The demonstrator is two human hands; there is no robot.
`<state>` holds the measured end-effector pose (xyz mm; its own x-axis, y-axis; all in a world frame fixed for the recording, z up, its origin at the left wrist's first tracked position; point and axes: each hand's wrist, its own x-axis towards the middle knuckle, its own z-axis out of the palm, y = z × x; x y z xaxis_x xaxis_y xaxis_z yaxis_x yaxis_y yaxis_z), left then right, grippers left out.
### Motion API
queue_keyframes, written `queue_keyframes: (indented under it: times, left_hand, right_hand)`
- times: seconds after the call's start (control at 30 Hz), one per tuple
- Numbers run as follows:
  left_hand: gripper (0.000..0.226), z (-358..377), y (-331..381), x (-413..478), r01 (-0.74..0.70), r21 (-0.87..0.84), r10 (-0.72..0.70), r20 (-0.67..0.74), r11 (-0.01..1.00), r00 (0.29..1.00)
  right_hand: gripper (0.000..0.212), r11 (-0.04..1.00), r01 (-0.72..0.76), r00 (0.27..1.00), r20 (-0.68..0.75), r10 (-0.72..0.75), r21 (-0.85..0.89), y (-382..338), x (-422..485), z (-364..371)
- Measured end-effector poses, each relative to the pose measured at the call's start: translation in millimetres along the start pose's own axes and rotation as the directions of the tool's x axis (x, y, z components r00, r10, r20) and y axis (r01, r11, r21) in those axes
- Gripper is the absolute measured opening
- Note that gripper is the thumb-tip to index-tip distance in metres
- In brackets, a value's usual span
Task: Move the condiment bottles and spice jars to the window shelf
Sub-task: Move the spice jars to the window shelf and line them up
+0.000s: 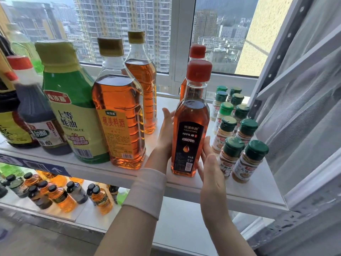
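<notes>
Head: upright oil bottle (190, 130), cap up, between left hand (166, 134) and right hand (210, 169).

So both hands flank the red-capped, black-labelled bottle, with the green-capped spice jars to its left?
Wrong side: in the head view the spice jars stand to the right of the bottle. The left hand and right hand do flank it.

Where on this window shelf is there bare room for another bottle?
A bare strip between the cooking wine bottles and the red-capped oil bottle, running to the back; the left hand lies in it. Also the front right corner of the shelf, before the spice jars. Left of the wine it is crowded.
</notes>
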<state>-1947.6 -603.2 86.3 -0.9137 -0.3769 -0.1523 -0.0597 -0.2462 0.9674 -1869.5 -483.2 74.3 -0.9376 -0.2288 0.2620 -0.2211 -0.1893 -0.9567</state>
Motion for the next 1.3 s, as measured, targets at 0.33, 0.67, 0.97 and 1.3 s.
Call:
queue_keyframes:
  times: [0.33, 0.67, 0.97, 1.3]
  left_hand:
    - [0.088, -12, -14, -62, -0.215, -0.073, 0.214, -0.014, 0.974, 0.977]
    - [0.056, 8, -21, -69, -0.206, 0.106, 0.207, 0.003, 0.973, 0.978]
    - [0.083, 5, -17, -88, -0.315, 0.110, 0.322, -0.053, 0.943, 0.945]
    - [0.048, -73, 12, -141, -0.595, 0.175, 0.597, -0.471, 0.785, 0.650]
  right_hand:
    - [0.056, 1.000, -0.019, 1.000, 0.020, 0.018, 0.016, 8, -4, -4]
    - [0.061, 0.999, -0.012, 1.000, 0.025, 0.011, 0.042, 7, -4, -12]
    - [0.062, 0.994, 0.095, 0.996, 0.007, -0.094, -0.055, -2, -14, -17]
    - [0.049, 0.972, 0.232, 0.960, 0.171, -0.223, -0.038, -12, -37, 36]
